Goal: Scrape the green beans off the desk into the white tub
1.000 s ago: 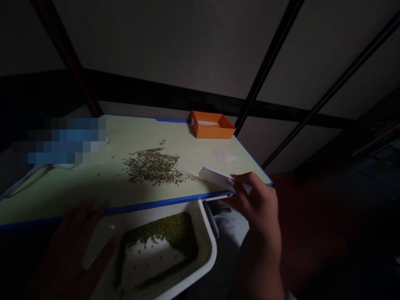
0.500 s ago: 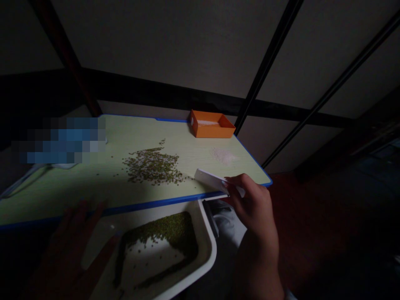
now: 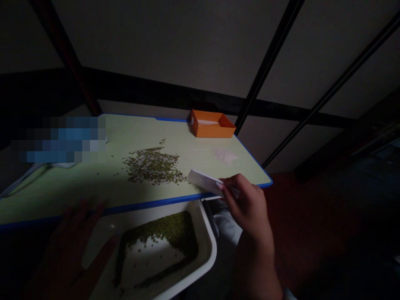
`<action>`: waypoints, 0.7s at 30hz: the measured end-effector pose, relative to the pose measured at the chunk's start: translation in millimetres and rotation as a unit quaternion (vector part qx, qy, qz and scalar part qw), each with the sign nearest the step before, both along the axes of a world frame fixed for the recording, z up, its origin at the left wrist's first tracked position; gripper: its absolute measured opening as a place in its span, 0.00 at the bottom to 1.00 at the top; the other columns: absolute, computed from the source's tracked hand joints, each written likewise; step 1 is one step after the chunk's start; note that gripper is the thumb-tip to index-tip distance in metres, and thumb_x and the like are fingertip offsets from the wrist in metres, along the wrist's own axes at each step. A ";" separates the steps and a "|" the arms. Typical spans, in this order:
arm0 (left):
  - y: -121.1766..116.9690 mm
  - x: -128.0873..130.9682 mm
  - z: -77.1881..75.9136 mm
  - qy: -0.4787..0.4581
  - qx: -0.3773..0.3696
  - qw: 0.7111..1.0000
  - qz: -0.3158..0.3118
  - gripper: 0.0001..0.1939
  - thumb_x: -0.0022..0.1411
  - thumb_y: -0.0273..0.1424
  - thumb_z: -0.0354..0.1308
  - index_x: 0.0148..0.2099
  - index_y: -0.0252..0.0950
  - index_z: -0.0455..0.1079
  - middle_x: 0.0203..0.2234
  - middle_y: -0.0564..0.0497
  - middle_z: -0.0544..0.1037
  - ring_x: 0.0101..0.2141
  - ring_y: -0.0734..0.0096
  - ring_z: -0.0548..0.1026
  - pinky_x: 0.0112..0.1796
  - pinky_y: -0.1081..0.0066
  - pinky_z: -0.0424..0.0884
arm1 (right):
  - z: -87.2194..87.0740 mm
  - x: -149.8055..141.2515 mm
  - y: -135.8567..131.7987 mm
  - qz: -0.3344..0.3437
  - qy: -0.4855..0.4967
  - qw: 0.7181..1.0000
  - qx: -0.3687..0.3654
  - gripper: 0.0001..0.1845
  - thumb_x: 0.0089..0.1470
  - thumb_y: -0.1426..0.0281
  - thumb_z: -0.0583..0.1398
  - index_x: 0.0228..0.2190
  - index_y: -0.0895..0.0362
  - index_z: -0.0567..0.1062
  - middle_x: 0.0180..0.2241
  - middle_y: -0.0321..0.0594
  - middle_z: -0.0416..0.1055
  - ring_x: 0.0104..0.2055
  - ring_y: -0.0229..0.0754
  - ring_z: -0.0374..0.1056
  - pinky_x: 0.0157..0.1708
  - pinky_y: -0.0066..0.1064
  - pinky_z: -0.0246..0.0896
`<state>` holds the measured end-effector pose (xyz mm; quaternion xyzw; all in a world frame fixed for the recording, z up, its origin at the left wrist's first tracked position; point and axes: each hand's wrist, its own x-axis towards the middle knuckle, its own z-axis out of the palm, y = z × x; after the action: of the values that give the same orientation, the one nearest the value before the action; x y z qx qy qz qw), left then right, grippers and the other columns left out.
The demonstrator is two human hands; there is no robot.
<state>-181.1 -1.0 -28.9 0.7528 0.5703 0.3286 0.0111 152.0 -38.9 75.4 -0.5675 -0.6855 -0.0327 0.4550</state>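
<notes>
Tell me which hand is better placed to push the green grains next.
Probably the right hand: its grip holds the white strip beside the green grains, while the left hand, with no visible tool, is by the white tub.

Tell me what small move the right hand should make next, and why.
I'd have the right hand sweep the white scraper a little further left along the board, since its far end sits right beside the stray seeds trailing off the green pile.
</notes>
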 end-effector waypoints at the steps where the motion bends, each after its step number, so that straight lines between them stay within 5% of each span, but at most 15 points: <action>1: 0.5 -0.1 -0.4 0.000 0.000 1.000 -0.001 0.31 0.62 0.43 0.45 0.66 0.58 0.42 0.68 0.59 0.48 0.68 0.58 0.47 0.66 0.42 0.51 | -0.5 -1.9 0.0 0.006 0.001 1.000 0.000 0.04 0.58 0.73 0.58 0.30 0.53 0.70 0.29 0.37 0.79 0.28 0.37 0.75 0.27 0.26 0.64; 15: 0.4 -0.8 -0.5 0.002 -0.014 1.000 -0.004 0.30 0.63 0.45 0.44 0.65 0.61 0.41 0.69 0.62 0.45 0.68 0.58 0.46 0.66 0.40 0.51 | 7.2 -43.5 -13.9 0.104 -0.071 0.992 0.007 0.08 0.62 0.73 0.53 0.31 0.54 0.70 0.28 0.38 0.77 0.30 0.38 0.73 0.31 0.29 0.66; 21: 0.4 -0.3 0.1 -0.002 -0.008 1.000 -0.004 0.30 0.63 0.44 0.44 0.65 0.62 0.40 0.69 0.64 0.46 0.68 0.60 0.45 0.67 0.41 0.50 | 8.9 -35.1 -17.5 0.055 -0.078 0.995 0.017 0.09 0.61 0.73 0.54 0.31 0.54 0.73 0.24 0.38 0.75 0.29 0.39 0.72 0.30 0.30 0.68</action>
<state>-181.4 -0.6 -28.8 0.7544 0.5696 0.3256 0.0198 116.9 -56.5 84.3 -0.5170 -0.7481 -0.0634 0.4112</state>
